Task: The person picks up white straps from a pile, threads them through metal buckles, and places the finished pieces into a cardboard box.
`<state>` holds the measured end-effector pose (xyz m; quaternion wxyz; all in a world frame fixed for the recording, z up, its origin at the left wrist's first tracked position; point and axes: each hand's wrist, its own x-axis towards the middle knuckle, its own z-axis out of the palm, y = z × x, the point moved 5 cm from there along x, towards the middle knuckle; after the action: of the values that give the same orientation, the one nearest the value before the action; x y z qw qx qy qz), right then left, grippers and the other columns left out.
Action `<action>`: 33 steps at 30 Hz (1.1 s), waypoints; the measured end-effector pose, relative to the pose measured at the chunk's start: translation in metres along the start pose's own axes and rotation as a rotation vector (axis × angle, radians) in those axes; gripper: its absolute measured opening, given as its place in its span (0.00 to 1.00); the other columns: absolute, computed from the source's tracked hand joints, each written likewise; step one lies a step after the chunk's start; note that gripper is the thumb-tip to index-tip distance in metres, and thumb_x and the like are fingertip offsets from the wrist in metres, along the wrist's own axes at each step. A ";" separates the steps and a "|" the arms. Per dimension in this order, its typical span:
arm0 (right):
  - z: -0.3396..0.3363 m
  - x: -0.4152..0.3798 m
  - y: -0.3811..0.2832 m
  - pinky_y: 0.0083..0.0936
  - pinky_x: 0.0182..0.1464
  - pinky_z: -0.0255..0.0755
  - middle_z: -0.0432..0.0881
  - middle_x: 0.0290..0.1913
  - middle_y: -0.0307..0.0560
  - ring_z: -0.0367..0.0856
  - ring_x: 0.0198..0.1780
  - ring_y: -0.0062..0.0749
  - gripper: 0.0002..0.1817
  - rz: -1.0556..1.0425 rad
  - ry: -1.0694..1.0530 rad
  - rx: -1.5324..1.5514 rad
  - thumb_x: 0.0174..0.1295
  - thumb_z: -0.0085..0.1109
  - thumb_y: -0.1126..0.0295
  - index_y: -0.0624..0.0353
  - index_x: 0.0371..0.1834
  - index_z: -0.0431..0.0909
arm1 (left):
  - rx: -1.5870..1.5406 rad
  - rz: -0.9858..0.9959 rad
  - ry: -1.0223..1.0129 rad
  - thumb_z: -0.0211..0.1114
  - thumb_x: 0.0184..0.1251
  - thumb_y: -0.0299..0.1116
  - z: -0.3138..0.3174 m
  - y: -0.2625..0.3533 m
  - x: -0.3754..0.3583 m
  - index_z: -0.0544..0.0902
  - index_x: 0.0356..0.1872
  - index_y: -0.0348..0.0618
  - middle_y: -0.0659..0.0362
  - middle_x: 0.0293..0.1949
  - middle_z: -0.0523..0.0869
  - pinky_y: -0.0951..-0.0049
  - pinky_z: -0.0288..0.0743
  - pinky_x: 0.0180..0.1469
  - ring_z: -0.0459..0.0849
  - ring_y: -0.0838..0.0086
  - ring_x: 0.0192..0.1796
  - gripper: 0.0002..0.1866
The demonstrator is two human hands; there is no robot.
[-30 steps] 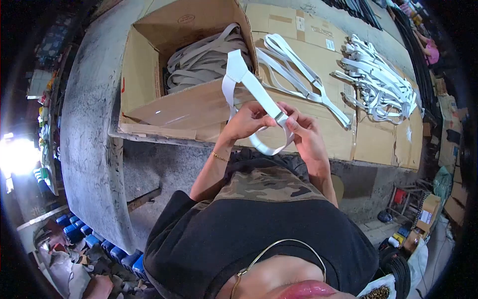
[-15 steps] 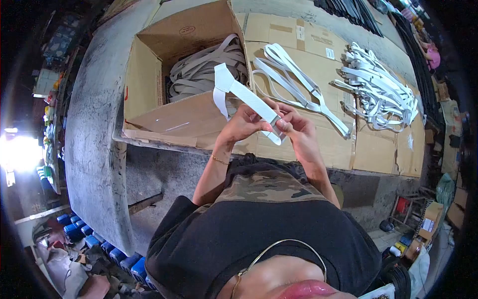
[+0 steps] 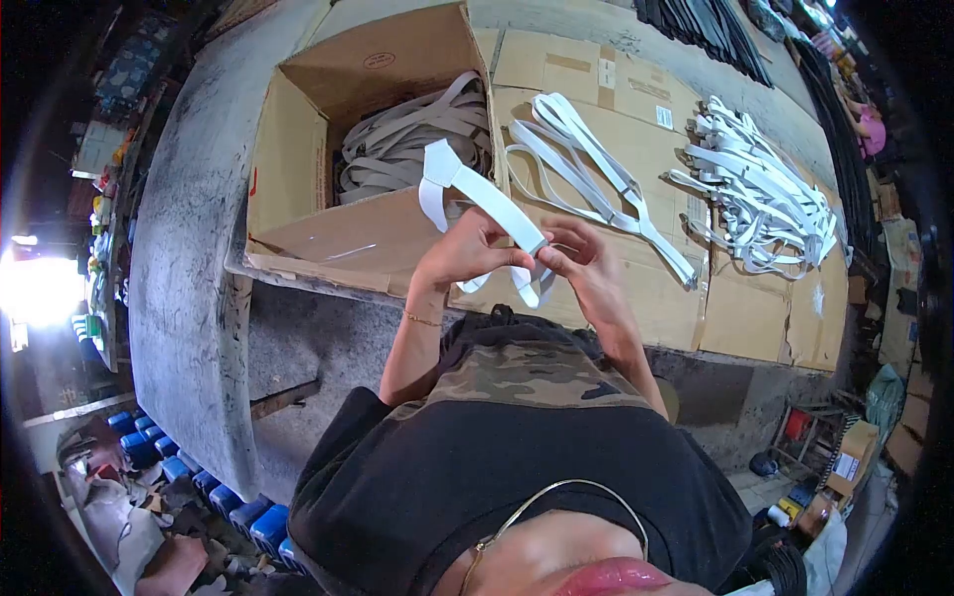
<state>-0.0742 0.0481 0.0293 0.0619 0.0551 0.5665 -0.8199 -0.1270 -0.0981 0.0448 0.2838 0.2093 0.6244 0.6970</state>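
White elastic suspenders (image 3: 505, 214) with a pointed joining patch at their upper end are stretched between my hands, in front of the cardboard box. My left hand (image 3: 464, 250) is closed around the strap, fingers behind it and thumb near its lower part. My right hand (image 3: 584, 256) pinches the strap's lower end between thumb and fingers. Loose white ends hang below both hands. Just beyond my right hand, another pair of white suspenders (image 3: 588, 164) lies stretched out on the cardboard sheet (image 3: 646, 288).
An open cardboard box (image 3: 338, 233) on the left holds a tangle of white straps (image 3: 407, 144). A heap of white suspenders (image 3: 760, 189) lies at the right. Black straps (image 3: 701, 35) hang or lie at the far edge. Blue containers (image 3: 243, 512) stand on the floor at left.
Both hands and the held suspenders have shifted slightly left. The loop under the right hand has dropped and now hangs as loose ends below the hands.
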 end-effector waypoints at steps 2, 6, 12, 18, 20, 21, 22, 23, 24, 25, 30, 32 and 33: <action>-0.001 0.002 -0.001 0.19 0.39 0.72 0.84 0.36 0.43 0.79 0.36 0.19 0.12 0.047 -0.034 -0.122 0.58 0.64 0.73 0.65 0.44 0.81 | 0.065 -0.061 0.014 0.71 0.51 0.23 -0.002 -0.005 0.001 0.82 0.43 0.35 0.57 0.39 0.86 0.74 0.75 0.49 0.82 0.77 0.44 0.16; -0.011 0.014 0.000 0.18 0.37 0.72 0.84 0.32 0.43 0.78 0.33 0.17 0.13 0.078 -0.056 -0.257 0.60 0.63 0.69 0.67 0.43 0.81 | 0.135 -0.041 0.070 0.69 0.53 0.22 0.008 0.008 -0.001 0.83 0.42 0.34 0.56 0.38 0.87 0.74 0.76 0.47 0.83 0.76 0.42 0.14; -0.016 0.022 0.005 0.19 0.36 0.71 0.84 0.31 0.42 0.76 0.33 0.17 0.12 0.001 -0.149 -0.412 0.60 0.62 0.68 0.67 0.40 0.82 | 0.314 -0.111 0.277 0.68 0.54 0.23 0.018 -0.001 -0.006 0.84 0.40 0.33 0.55 0.35 0.88 0.75 0.77 0.41 0.85 0.77 0.38 0.11; -0.028 0.038 0.021 0.20 0.29 0.66 0.78 0.22 0.40 0.68 0.25 0.16 0.10 -0.147 -0.180 -0.551 0.59 0.62 0.69 0.66 0.36 0.81 | 0.564 -0.028 0.550 0.68 0.53 0.26 0.031 0.008 -0.009 0.86 0.36 0.34 0.52 0.30 0.88 0.75 0.77 0.37 0.86 0.75 0.34 0.10; -0.028 0.039 0.018 0.19 0.29 0.67 0.79 0.24 0.38 0.69 0.27 0.15 0.09 -0.140 -0.201 -0.563 0.60 0.62 0.70 0.66 0.36 0.81 | 0.527 0.021 0.625 0.67 0.53 0.25 0.031 -0.002 -0.010 0.86 0.36 0.34 0.52 0.30 0.88 0.75 0.78 0.37 0.86 0.76 0.33 0.09; -0.029 0.039 0.019 0.17 0.30 0.67 0.80 0.26 0.35 0.71 0.29 0.13 0.07 -0.109 -0.211 -0.574 0.60 0.62 0.72 0.66 0.36 0.81 | 0.570 0.011 0.654 0.67 0.54 0.24 0.033 -0.006 -0.010 0.86 0.35 0.34 0.53 0.28 0.88 0.75 0.78 0.37 0.86 0.77 0.33 0.08; -0.030 0.038 0.018 0.17 0.30 0.67 0.80 0.26 0.35 0.71 0.29 0.13 0.07 -0.134 -0.221 -0.575 0.60 0.62 0.72 0.66 0.36 0.81 | 0.582 0.033 0.666 0.67 0.54 0.24 0.037 -0.004 -0.013 0.86 0.35 0.34 0.53 0.28 0.88 0.75 0.78 0.37 0.86 0.77 0.33 0.08; -0.032 0.037 0.020 0.17 0.29 0.67 0.79 0.26 0.35 0.71 0.28 0.13 0.07 -0.136 -0.257 -0.549 0.60 0.61 0.71 0.66 0.36 0.81 | 0.569 -0.015 0.698 0.67 0.54 0.25 0.041 -0.006 -0.016 0.85 0.35 0.35 0.51 0.28 0.87 0.72 0.77 0.36 0.86 0.72 0.31 0.08; -0.034 0.035 0.022 0.17 0.28 0.66 0.79 0.25 0.34 0.70 0.27 0.13 0.08 -0.140 -0.292 -0.523 0.61 0.61 0.71 0.66 0.35 0.81 | 0.556 -0.060 0.728 0.66 0.54 0.27 0.045 -0.008 -0.020 0.85 0.34 0.36 0.49 0.28 0.86 0.70 0.76 0.34 0.85 0.67 0.28 0.07; -0.038 0.033 0.028 0.16 0.29 0.66 0.78 0.25 0.33 0.70 0.28 0.12 0.08 -0.128 -0.329 -0.528 0.61 0.60 0.71 0.65 0.36 0.80 | 0.640 -0.087 0.727 0.67 0.54 0.28 0.053 -0.006 -0.025 0.84 0.33 0.36 0.50 0.26 0.85 0.69 0.76 0.34 0.84 0.65 0.27 0.07; -0.057 0.009 0.033 0.15 0.34 0.69 0.78 0.29 0.35 0.72 0.33 0.12 0.08 -0.017 -0.535 -0.381 0.63 0.58 0.70 0.65 0.38 0.77 | 1.012 0.122 0.873 0.70 0.52 0.31 0.106 0.055 -0.050 0.82 0.28 0.37 0.56 0.21 0.81 0.68 0.75 0.32 0.81 0.61 0.26 0.08; -0.058 -0.002 0.022 0.17 0.34 0.69 0.78 0.29 0.37 0.73 0.33 0.14 0.08 -0.054 -0.584 -0.357 0.65 0.55 0.71 0.66 0.40 0.76 | 1.150 0.313 0.925 0.71 0.51 0.30 0.114 0.074 -0.043 0.81 0.30 0.37 0.57 0.20 0.80 0.71 0.75 0.32 0.81 0.63 0.27 0.09; -0.058 -0.010 0.014 0.19 0.34 0.70 0.78 0.29 0.39 0.73 0.32 0.16 0.08 -0.071 -0.635 -0.326 0.66 0.53 0.72 0.66 0.42 0.75 | 1.222 0.494 0.687 0.72 0.50 0.31 0.123 0.085 -0.023 0.81 0.33 0.39 0.58 0.19 0.79 0.70 0.75 0.32 0.80 0.62 0.27 0.11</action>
<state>-0.0614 0.0977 -0.0020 0.2145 -0.2326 0.6439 -0.6966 -0.0413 -0.0255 0.1471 -0.2595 0.2343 0.8892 0.2950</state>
